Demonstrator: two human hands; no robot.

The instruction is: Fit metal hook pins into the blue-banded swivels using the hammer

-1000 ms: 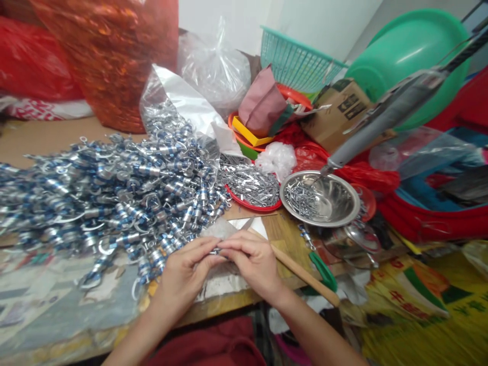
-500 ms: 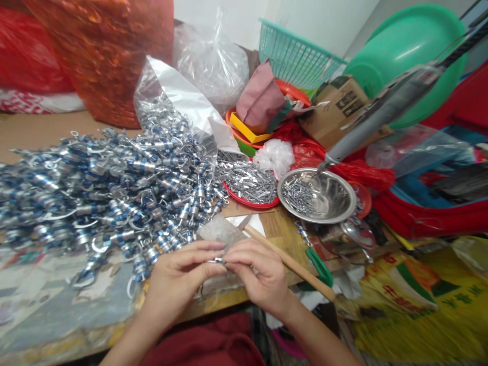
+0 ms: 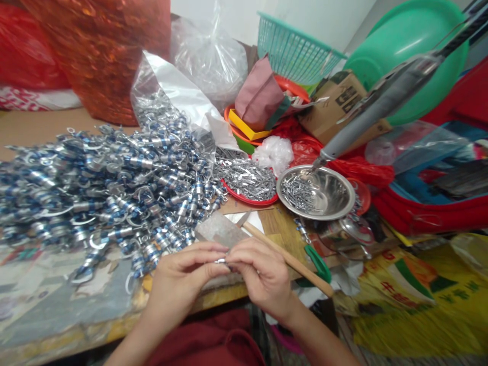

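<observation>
My left hand [image 3: 183,282] and my right hand [image 3: 263,272] meet above the near edge of the table, fingertips pinched together. Between them is a small silvery metal piece [image 3: 220,261], mostly covered by the fingers, so its exact kind does not show. Just behind the fingers lies a flat grey block [image 3: 219,229]. A hammer-like tool with a long wooden handle [image 3: 293,262] slants away to the right of my right hand. Left of my left hand spreads a big heap of silver-and-blue metal fittings [image 3: 125,178] with rings and hooks.
A red tray [image 3: 247,199] carries flat metal strips. Beside it, a steel bowl [image 3: 345,203] holds thin metal pins, with a grey rod-shaped tool [image 3: 373,107] slanting over it. Green clip-like handle [image 3: 318,264], yellow sack [image 3: 415,305], green basin [image 3: 415,56] and teal basket [image 3: 293,48] stand around.
The view has tilted slightly, so the background sits a little higher. Both hands stay together on the small metal piece, with only slight finger movement.
</observation>
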